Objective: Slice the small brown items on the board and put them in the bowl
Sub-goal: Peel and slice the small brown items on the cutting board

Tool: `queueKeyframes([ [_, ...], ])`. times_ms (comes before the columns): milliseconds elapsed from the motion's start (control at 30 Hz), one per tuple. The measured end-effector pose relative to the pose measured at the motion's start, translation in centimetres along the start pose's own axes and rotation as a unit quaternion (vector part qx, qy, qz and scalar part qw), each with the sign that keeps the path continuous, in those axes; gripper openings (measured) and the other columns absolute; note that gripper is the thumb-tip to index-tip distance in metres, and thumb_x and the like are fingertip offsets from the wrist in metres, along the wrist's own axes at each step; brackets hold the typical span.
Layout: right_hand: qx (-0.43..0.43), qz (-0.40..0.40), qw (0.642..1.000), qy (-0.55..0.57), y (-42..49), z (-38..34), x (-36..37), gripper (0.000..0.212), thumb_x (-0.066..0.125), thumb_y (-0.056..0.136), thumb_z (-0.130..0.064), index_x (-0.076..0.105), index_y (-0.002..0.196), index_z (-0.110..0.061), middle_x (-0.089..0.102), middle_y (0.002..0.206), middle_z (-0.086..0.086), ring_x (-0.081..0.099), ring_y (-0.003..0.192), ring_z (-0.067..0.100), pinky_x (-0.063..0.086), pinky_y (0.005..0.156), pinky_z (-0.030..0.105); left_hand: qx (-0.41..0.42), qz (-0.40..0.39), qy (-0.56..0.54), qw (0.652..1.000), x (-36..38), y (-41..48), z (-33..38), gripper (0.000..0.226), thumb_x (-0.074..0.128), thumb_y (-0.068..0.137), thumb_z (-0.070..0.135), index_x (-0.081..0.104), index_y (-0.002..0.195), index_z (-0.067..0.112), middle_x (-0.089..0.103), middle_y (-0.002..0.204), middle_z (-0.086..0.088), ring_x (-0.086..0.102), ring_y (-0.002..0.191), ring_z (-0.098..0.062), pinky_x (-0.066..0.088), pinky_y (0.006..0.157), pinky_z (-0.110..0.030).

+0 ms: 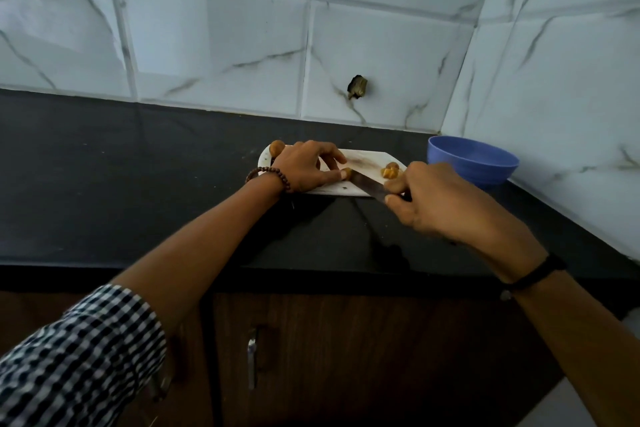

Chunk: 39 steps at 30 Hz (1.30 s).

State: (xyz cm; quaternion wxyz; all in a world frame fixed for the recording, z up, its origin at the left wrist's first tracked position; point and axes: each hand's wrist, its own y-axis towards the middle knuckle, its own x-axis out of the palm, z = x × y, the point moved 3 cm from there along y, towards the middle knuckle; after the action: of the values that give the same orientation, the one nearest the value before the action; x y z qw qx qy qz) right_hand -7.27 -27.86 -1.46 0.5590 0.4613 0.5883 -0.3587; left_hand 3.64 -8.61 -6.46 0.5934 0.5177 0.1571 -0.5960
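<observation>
The worktop [104, 184] is black, the wall tiles [214, 45] white with grey marble veins. The bowl [474, 163] is blue. The board [363, 158] is white, smudged brown, and the small items [389, 173] are orange-brown. The knife [369, 185] blade is steel grey. The sleeve [79, 357] is navy-and-white check, the bead bracelet [268, 172] brown, the wristband [536, 274] black, the cupboard [346, 357] dark brown woodgrain.

Single head view, wide-angle, looking forward-down over counter [104, 184] toward tiled wall [207, 45]; close.
</observation>
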Motion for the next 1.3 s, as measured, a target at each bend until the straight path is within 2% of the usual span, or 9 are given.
queueKeyframes([
  [200, 0.027, -0.036, 0.993, 0.109, -0.4, 1.4, -2.4, 0.025, 0.057, 0.099, -0.025, 0.067, 0.121, -0.022, 0.067, 0.070, 0.004, 0.058, 0.051, 0.013, 0.050, 0.048, 0.024, 0.032, -0.033, 0.004, 0.999, 0.1, 0.0, 0.2, 0.030, 0.059, 0.090, 0.046, 0.063, 0.119, 0.039, 0.064, 0.100, 0.014, 0.049, 0.076, 0.004, 0.046, 0.082, -0.028],
  [333, 0.049, 0.040, 0.991, 0.121, 1.3, 1.7, -2.0, 0.025, 0.060, 0.096, -0.030, 0.069, 0.115, -0.016, 0.069, 0.078, 0.008, 0.067, 0.062, 0.021, 0.058, 0.062, 0.034, 0.020, -0.035, -0.029, 0.999, 0.1, 0.2, -0.2, 0.023, 0.065, 0.088, 0.039, 0.066, 0.111, 0.035, 0.064, 0.095, 0.016, 0.052, 0.077, 0.001, 0.046, 0.079, -0.025],
  [533, 0.069, 0.102, 0.973, 0.197, 6.6, 1.8, 1.0, 0.013, 0.069, 0.086, -0.023, 0.068, 0.093, -0.012, 0.065, 0.068, 0.005, 0.059, 0.047, 0.017, 0.048, 0.045, 0.026, 0.004, -0.037, -0.061, 0.997, 0.0, 0.2, -0.6, 0.015, 0.071, 0.084, 0.031, 0.062, 0.095, 0.032, 0.066, 0.096, 0.020, 0.062, 0.089, -0.009, 0.050, 0.084, -0.026],
  [700, 0.064, 0.105, 0.966, 0.226, 9.7, 1.3, 3.0, 0.029, 0.083, 0.075, -0.027, 0.065, 0.093, -0.011, 0.067, 0.088, 0.006, 0.062, 0.063, 0.016, 0.048, 0.046, 0.025, -0.021, 0.005, -0.044, 0.999, -0.4, 0.1, -0.7, 0.022, 0.067, 0.088, 0.032, 0.065, 0.106, 0.020, 0.064, 0.098, 0.016, 0.055, 0.083, 0.002, 0.027, 0.070, 0.009],
  [867, 0.067, 0.101, 0.955, 0.271, 11.4, 1.5, 3.3, 0.022, 0.080, 0.075, -0.011, 0.065, 0.092, -0.010, 0.068, 0.085, 0.011, 0.061, 0.058, 0.015, 0.045, 0.040, 0.022, -0.022, 0.002, -0.024, 0.999, -0.2, 0.3, -0.7, 0.028, 0.062, 0.090, 0.041, 0.067, 0.111, 0.024, 0.068, 0.108, 0.007, 0.059, 0.089, -0.004, 0.044, 0.086, -0.021],
  [1000, 0.075, 0.130, 0.942, 0.302, 13.4, 1.5, 2.5, 0.022, 0.078, 0.076, -0.010, 0.065, 0.092, -0.005, 0.065, 0.072, 0.011, 0.051, 0.043, 0.015, 0.039, 0.037, 0.021, -0.011, -0.014, -0.004, 1.000, 0.1, 0.3, -0.7, 0.025, 0.060, 0.090, 0.042, 0.070, 0.111, 0.032, 0.068, 0.109, 0.006, 0.056, 0.085, -0.005, 0.048, 0.088, -0.030],
  [1133, 0.027, 0.139, 0.947, 0.289, 15.9, -0.6, 2.3, 0.020, 0.077, 0.076, -0.008, 0.068, 0.093, -0.007, 0.070, 0.087, 0.013, 0.063, 0.062, 0.020, 0.052, 0.049, 0.030, -0.008, -0.023, 0.016, 1.000, 0.1, 0.4, -0.5, 0.021, 0.060, 0.092, 0.034, 0.071, 0.110, 0.031, 0.058, 0.118, 0.002, 0.053, 0.088, -0.009, 0.050, 0.088, -0.034],
  [1233, 0.007, 0.117, 0.957, 0.264, 17.8, -2.4, 2.9, 0.018, 0.074, 0.081, -0.009, 0.068, 0.098, -0.007, 0.069, 0.090, 0.011, 0.068, 0.073, 0.023, 0.060, 0.064, 0.039, -0.024, -0.027, 0.015, 0.999, 0.3, 0.5, -0.4, 0.024, 0.063, 0.091, 0.034, 0.072, 0.111, 0.025, 0.064, 0.118, 0.003, 0.058, 0.092, -0.012, 0.051, 0.091, -0.038],
  [1300, 0.001, 0.114, 0.961, 0.252, 19.0, -3.2, 3.3, 0.015, 0.073, 0.083, -0.011, 0.069, 0.097, -0.006, 0.069, 0.091, 0.010, 0.066, 0.075, 0.020, 0.059, 0.062, 0.035, -0.038, -0.018, 0.009, 0.999, 0.3, 0.5, -0.4, 0.026, 0.064, 0.089, 0.037, 0.072, 0.109, 0.023, 0.069, 0.113, 0.003, 0.062, 0.097, -0.014, 0.050, 0.094, -0.039],
])
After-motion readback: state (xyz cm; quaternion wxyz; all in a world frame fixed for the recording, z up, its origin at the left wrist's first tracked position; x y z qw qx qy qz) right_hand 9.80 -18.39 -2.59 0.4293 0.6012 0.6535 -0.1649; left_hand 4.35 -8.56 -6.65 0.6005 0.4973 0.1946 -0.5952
